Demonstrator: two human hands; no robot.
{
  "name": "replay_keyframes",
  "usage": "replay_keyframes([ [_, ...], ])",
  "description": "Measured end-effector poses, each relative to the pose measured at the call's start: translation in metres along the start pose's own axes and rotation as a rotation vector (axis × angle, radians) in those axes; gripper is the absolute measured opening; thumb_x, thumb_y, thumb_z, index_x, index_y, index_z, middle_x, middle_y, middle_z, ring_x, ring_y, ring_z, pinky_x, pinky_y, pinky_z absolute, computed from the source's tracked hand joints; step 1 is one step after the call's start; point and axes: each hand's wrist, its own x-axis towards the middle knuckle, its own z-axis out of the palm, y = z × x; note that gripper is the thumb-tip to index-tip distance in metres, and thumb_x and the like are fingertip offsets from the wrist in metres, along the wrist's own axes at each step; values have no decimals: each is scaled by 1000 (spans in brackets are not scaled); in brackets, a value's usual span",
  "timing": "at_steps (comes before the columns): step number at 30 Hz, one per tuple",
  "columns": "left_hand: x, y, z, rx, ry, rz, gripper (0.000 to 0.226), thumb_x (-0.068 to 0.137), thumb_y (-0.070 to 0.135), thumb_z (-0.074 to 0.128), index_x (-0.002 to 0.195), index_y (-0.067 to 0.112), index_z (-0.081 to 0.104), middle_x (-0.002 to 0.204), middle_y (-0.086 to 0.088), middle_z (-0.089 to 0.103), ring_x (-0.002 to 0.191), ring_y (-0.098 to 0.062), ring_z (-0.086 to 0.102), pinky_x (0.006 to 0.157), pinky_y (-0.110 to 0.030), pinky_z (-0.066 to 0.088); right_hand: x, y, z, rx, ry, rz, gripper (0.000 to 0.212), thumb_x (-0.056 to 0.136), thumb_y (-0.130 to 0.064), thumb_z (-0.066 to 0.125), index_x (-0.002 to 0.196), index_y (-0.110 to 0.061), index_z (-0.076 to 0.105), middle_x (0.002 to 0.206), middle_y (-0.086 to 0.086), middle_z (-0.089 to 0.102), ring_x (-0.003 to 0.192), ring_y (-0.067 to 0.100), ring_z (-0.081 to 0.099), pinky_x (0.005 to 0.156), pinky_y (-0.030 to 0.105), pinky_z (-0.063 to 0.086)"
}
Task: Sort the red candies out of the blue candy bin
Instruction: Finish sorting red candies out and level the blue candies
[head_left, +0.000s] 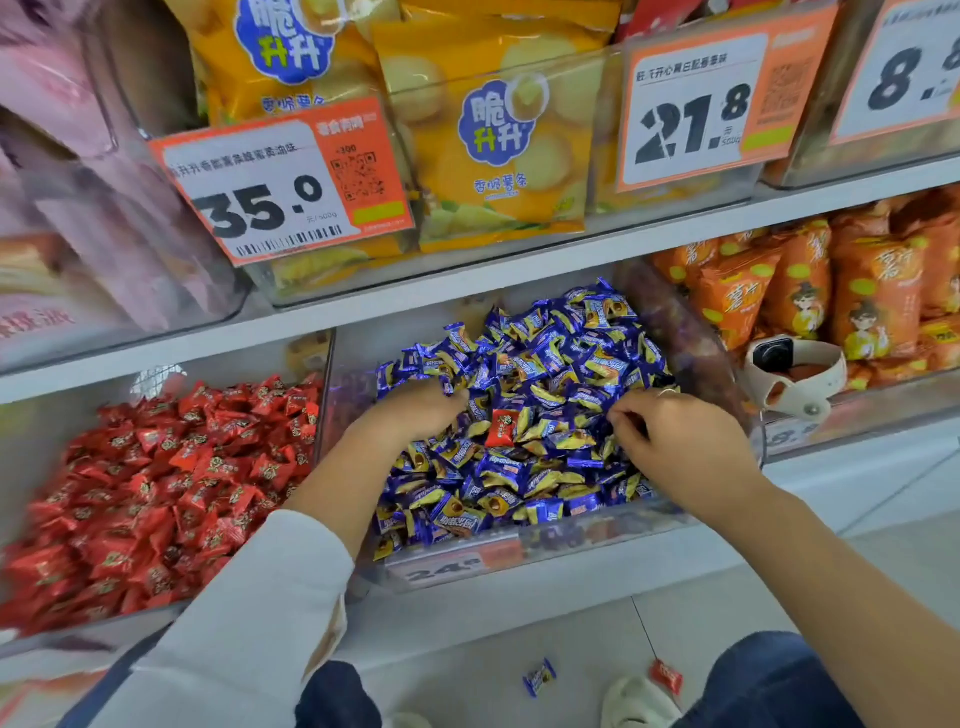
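I take the clear blue candy bin (519, 551) as my landmark; it sits on the lower shelf and is heaped with blue-and-yellow wrapped candies (561, 353). One red candy (503, 427) lies on top of that heap, near the middle of the bin, exposed and touching blue wrappers on all sides.

My left hand (415, 415) is inside the bin, just left of the red candy, with its fingers pushed down among the blue wrappers. The fingertips are buried, so I cannot tell how far they are curled or whether they hold anything. My right hand (680, 441) is inside the bin to the right of the red candy, fingers bent with the thumb and forefinger brought close together over the blue candies; whether a wrapper is caught between them I cannot tell. Neither hand touches the red candy.

Just left of the bin, a neighbouring bin holds a pile of red candies (156, 493). Right of the bin, a smartwatch (795, 374) with a pale strap rests on the rim in front of orange snack bags (831, 291). Below the bin, on the floor, lie a stray blue candy (539, 677) and a stray red candy (666, 675). Above the bin, yellow snack bags (493, 145) stand behind a 35.0 price tag (280, 187).
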Motion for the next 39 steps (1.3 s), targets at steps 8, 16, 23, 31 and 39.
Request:
replay_keyframes([
  [8,3,39,22,-612,-190,-40,89,73,86,29,148,38,22,158,-3,12,144,-27,14,114,-52,10,-2,0,5,4,74,-36,16,90,-23,54,82,-15,66,67,4,61,61,27,58,44,27,31],
  [16,-10,58,25,-1005,-230,8,76,74,80,41,138,40,39,152,1,31,140,-24,27,113,-54,19,0,-2,0,6,154,54,17,91,-21,52,80,-13,62,59,1,48,54,25,44,41,22,13],
  [23,-12,59,5,-1093,-289,205,57,91,67,24,105,32,66,150,-3,36,141,-20,24,114,-50,1,0,-4,-2,17,115,104,21,96,-23,44,89,-11,60,66,3,48,60,27,46,45,31,21],
  [31,-38,43,-2,-947,-381,422,50,84,66,32,119,44,59,142,0,48,135,-23,36,116,-48,10,5,-15,-23,152,265,79,17,93,-19,48,94,-12,64,83,5,55,72,28,53,55,30,31],
  [39,-60,-8,-14,-105,182,385,22,97,19,48,112,26,64,102,11,63,85,-4,58,72,-13,41,13,-18,-7,88,-157,-129,53,88,-5,47,139,-20,46,135,5,50,116,28,49,86,31,45],
])
